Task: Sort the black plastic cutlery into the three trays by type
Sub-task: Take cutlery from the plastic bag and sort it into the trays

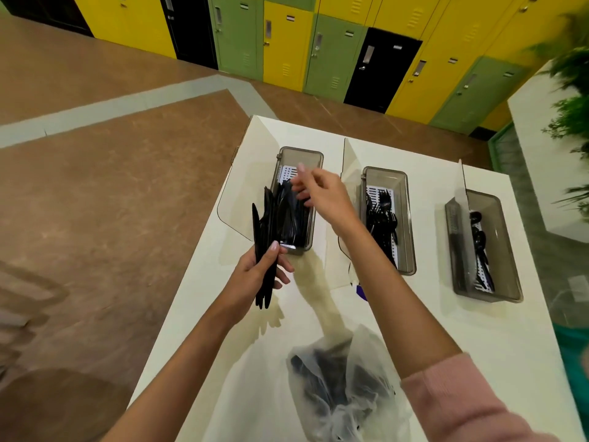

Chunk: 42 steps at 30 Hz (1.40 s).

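Left hand (258, 275) grips a bundle of black knives (271, 224) at the knife tray's (299, 150) near end, blades fanned over it. Right hand (322, 196) hovers above that tray, fingers (301, 170) loosely spread, nothing visibly held. Fork tray (385, 170) and spoon tray (506, 250) sit right of it.

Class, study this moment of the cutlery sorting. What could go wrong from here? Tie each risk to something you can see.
1. The left hand grips a fanned bundle of knives by its lower end, towards the left edge of the table; one might slip and drop to the floor.
2. The right forearm reaches past the plastic bag of unsorted cutlery and could drag it.
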Each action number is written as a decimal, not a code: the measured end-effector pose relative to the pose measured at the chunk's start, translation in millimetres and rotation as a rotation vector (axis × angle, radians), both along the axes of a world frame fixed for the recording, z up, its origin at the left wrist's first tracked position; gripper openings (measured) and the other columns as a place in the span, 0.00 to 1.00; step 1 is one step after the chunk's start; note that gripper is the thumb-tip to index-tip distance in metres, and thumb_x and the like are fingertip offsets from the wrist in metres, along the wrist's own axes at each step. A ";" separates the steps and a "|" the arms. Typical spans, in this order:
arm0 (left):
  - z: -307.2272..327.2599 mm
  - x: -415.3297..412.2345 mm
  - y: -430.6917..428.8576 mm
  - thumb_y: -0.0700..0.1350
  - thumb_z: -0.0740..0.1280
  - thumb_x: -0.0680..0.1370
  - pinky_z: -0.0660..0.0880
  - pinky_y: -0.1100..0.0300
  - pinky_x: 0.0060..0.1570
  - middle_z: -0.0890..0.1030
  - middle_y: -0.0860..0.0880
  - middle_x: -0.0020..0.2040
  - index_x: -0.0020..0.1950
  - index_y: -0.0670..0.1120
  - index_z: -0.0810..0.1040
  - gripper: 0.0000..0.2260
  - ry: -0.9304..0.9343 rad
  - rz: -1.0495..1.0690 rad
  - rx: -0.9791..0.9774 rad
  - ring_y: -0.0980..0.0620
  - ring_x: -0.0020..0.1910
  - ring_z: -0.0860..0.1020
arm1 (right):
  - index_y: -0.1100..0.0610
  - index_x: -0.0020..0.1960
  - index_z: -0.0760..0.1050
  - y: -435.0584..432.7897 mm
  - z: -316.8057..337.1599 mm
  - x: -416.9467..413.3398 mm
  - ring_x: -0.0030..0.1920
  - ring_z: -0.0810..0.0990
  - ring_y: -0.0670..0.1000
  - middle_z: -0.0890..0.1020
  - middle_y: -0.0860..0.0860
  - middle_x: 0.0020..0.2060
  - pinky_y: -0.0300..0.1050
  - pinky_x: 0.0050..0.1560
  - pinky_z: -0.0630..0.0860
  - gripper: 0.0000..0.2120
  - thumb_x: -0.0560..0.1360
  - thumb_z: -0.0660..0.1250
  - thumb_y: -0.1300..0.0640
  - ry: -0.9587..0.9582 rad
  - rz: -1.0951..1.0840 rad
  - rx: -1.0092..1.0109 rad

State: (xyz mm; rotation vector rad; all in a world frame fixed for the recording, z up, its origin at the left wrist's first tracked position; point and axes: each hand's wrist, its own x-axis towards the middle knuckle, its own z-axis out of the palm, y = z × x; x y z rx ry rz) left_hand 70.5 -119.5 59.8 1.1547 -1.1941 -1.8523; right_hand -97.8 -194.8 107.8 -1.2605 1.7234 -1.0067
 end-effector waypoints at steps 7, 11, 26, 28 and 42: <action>6.6 -7.7 5.1 0.52 0.57 0.81 0.74 0.62 0.36 0.81 0.48 0.38 0.51 0.45 0.75 0.13 0.026 -0.012 0.036 0.53 0.33 0.78 | 0.58 0.47 0.75 39.3 3.9 -5.3 0.39 0.80 0.45 0.80 0.50 0.38 0.36 0.41 0.76 0.04 0.76 0.68 0.58 -0.246 0.211 0.021; 9.9 -7.9 6.5 0.52 0.57 0.81 0.74 0.62 0.35 0.81 0.49 0.38 0.50 0.46 0.76 0.12 0.038 0.018 0.065 0.53 0.32 0.78 | 0.58 0.47 0.70 32.7 8.1 -13.2 0.36 0.81 0.47 0.80 0.58 0.43 0.39 0.39 0.78 0.04 0.79 0.64 0.59 -0.335 0.127 0.003; -0.3 4.5 -3.9 0.51 0.59 0.81 0.74 0.61 0.32 0.80 0.49 0.35 0.47 0.44 0.74 0.12 0.021 0.070 0.164 0.52 0.31 0.79 | 0.57 0.51 0.71 -48.9 -18.1 -7.1 0.46 0.80 0.56 0.79 0.52 0.42 0.55 0.51 0.78 0.06 0.76 0.66 0.60 0.206 -0.109 -0.079; -0.1 3.7 -5.7 0.51 0.60 0.81 0.74 0.62 0.31 0.80 0.49 0.35 0.46 0.44 0.75 0.12 0.016 0.070 0.158 0.52 0.31 0.79 | 0.60 0.60 0.68 -49.1 -22.6 -2.3 0.54 0.77 0.55 0.76 0.55 0.53 0.49 0.58 0.74 0.15 0.76 0.67 0.60 0.326 -0.073 -0.026; -2.4 -1.5 -16.6 0.52 0.59 0.81 0.73 0.61 0.31 0.79 0.48 0.34 0.48 0.45 0.75 0.12 0.027 0.066 0.145 0.53 0.29 0.77 | 0.61 0.47 0.71 -2.4 3.6 1.1 0.37 0.81 0.47 0.79 0.53 0.37 0.36 0.37 0.77 0.05 0.78 0.65 0.60 -0.016 0.540 0.286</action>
